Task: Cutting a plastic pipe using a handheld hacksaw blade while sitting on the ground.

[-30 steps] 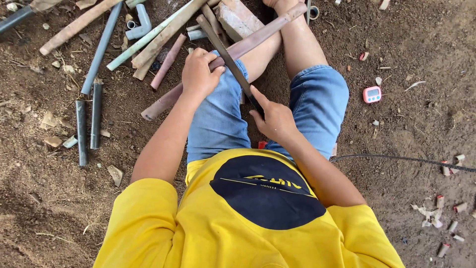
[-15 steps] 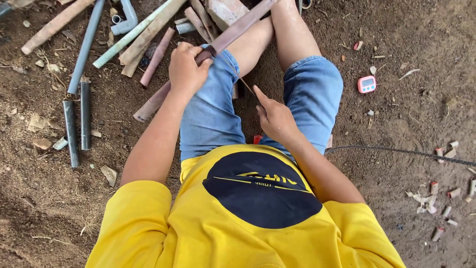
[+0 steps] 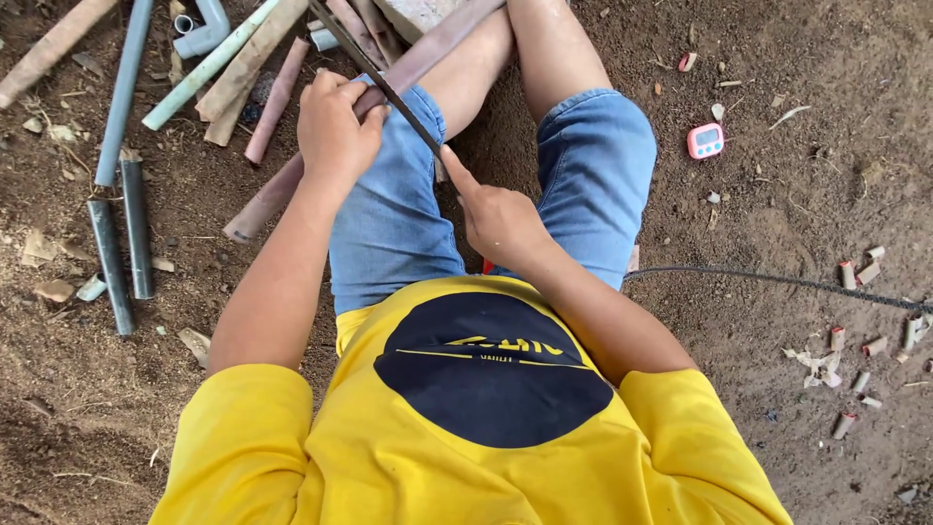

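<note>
Left hand (image 3: 335,126) is curled tight around the brown pipe (image 3: 292,180), pinning it across the left thigh. Right hand (image 3: 496,219) grips the saw blade (image 3: 384,83) low, forefinger stretched along it; the blade crosses the pipe just beside the left fingers.

A thin, dark metal blade (image 3: 389,92) is seen upper centre; dusty matt plastic pipes (image 3: 121,92) are strewn upper left on rough soil (image 3: 797,194).
</note>
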